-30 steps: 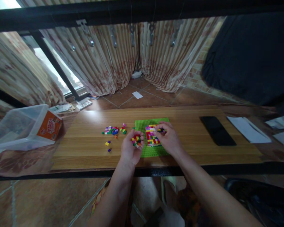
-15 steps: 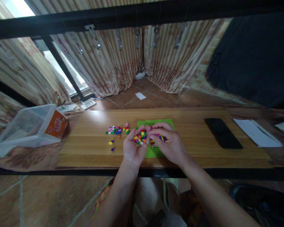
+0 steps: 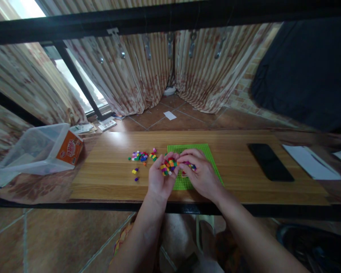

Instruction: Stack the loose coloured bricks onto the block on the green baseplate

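My left hand (image 3: pixel 158 179) is cupped palm up, with its fingers curled round a heap of small coloured toy bricks (image 3: pixel 168 167). At the heap's right edge my right hand (image 3: pixel 200 172) pinches thumb and forefinger together on a small toy brick, which looks orange. Both hands are above a green studded baseplate (image 3: pixel 213 167). On the plate, partly covered by my right hand, sits a cluster of multicoloured bricks (image 3: pixel 192 166). Left of my left hand, more loose bricks (image 3: pixel 139 156) lie on the wooden board.
A clear plastic bin (image 3: pixel 34 149) with an orange label stands at the far left. A black phone-like slab (image 3: pixel 269 162) lies on the wooden board (image 3: pixel 235 151) at right, with white paper (image 3: pixel 311 162) beyond it. A black rail (image 3: pixel 170 19) crosses overhead.
My right hand's fingertips have come down slightly and now pinch at the bricks beside my left palm. The whole view has shifted a little.
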Demonstrator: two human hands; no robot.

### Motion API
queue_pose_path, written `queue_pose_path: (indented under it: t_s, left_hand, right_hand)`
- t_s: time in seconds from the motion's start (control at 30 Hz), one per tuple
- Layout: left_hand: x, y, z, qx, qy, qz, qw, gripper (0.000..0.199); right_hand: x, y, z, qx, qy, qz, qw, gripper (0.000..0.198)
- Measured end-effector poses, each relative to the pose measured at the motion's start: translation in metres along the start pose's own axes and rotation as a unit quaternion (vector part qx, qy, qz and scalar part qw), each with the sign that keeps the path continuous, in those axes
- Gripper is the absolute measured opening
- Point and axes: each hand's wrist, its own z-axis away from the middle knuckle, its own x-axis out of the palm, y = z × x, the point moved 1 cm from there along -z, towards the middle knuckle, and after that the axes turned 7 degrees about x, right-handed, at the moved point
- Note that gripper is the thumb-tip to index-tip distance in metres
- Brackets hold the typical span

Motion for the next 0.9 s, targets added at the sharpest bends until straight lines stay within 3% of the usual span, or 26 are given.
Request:
queue_pose_path:
  t_s: [0.13,0.33,0.5,0.9]
  left_hand:
    - [-0.006,-0.001,0.001,-0.009,0.028,-0.105,0.994,0.018]
    - [-0.007,-0.004,0.007,0.029,-0.063,-0.221,0.973,0.025]
    - [-0.007,-0.003,0.008,0.044,-0.080,-0.237,0.967,0.026]
    - [-0.005,-0.001,0.010,0.005,-0.114,-0.226,0.967,0.028]
  right_hand:
    - [-0.006,0.007,-0.004,0.012,0.014,-0.002,1.000,0.011]
    - [-0.004,0.007,-0.004,0.014,-0.002,0.020,1.000,0.013]
    - [-0.002,0.008,-0.004,0.051,-0.014,-0.043,0.998,0.013]
    - [-0.003,0.015,-0.006,0.127,-0.046,-0.198,0.971,0.014]
